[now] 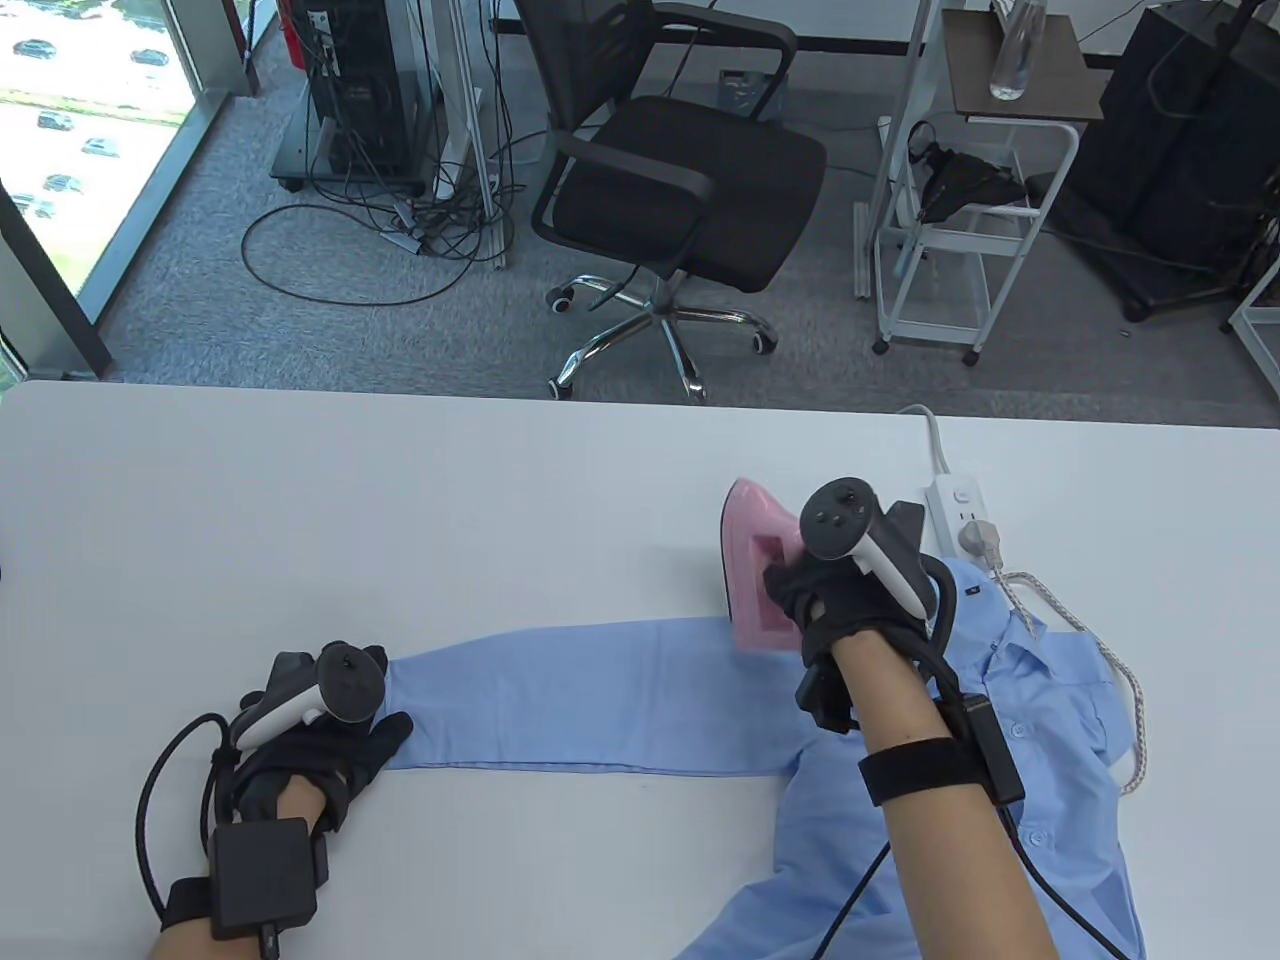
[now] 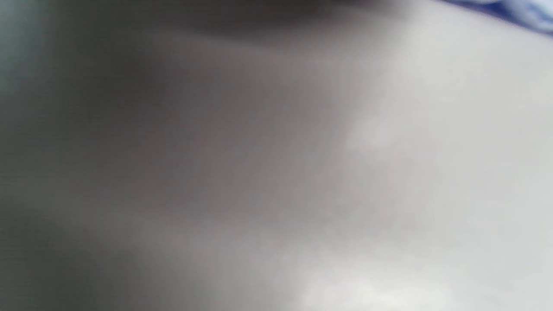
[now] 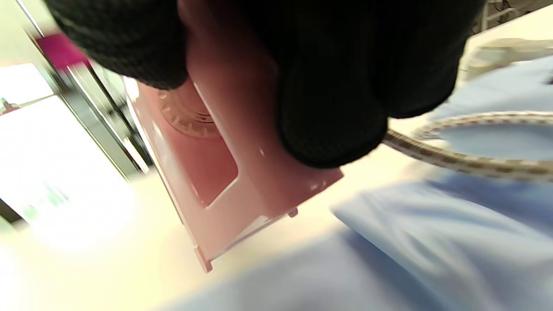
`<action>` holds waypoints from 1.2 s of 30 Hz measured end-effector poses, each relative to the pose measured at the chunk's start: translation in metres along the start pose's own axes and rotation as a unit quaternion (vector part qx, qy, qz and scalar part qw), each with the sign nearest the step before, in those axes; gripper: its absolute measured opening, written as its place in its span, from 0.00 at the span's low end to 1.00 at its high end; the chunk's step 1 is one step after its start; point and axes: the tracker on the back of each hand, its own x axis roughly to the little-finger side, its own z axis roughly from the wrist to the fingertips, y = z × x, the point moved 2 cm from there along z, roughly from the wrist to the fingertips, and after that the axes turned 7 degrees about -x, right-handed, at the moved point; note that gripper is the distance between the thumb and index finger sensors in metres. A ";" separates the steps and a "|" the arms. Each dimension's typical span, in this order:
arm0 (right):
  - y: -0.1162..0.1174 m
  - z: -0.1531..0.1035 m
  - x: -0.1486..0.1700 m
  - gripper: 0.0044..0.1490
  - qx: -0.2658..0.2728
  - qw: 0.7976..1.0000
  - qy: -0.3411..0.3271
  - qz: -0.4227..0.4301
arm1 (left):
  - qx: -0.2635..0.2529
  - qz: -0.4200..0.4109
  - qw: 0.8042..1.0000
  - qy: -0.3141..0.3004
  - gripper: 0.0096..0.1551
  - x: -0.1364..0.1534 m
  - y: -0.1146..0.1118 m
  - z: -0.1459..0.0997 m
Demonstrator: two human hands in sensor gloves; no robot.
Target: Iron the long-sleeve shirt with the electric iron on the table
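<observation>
- While the right hand (image 1: 835,590) grips the handle of the pink iron (image 1: 757,565), its gloved fingers (image 3: 332,125) are curled closed around that handle, as the right wrist view shows plainly.
- Iron position: on the white table (image 1: 400,500), rear edge at the far hem of the stretched sleeve (image 1: 590,700), nose pointing away from the person. Whether the soleplate lies flat or is tipped up cannot be told.
- Light blue long-sleeve shirt (image 1: 1000,760) lies at the near right of the table; body bunched and wrinkled under the right forearm, collar and button placket visible near the right edge.
- Sleeve runs leftward from the shirt body, laid out flat, smooth, roughly parallel to the near table edge.
- Left hand (image 1: 310,740) rests palm down at the cuff end of the sleeve; fingers extended and spread flat, tips pressing on the cuff.
- Left wrist view: blurred grey surface only, with a sliver of blue fabric at the top right corner. No finger detail there.
- Braided cord (image 1: 1100,650) loops over the shirt collar area and runs to the power strip (image 1: 960,515) standing just beyond the shirt on the table; a plug sits in it.
- Background beyond the table: black office chair (image 1: 680,170), white cart (image 1: 960,200), cables on grey carpet.
</observation>
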 end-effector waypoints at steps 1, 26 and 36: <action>0.000 0.001 0.003 0.42 0.021 0.999 -0.009 0.026 | 0.000 0.000 1.000 0.000 0.52 0.000 0.000 0.000; 0.091 0.065 0.040 0.44 0.130 0.987 -0.007 0.092 | 0.008 -0.006 1.000 -0.005 0.53 -0.001 0.000 0.001; 0.021 0.004 0.042 0.52 0.179 0.983 -0.029 0.034 | -0.001 -0.001 1.000 0.000 0.53 -0.002 0.001 0.000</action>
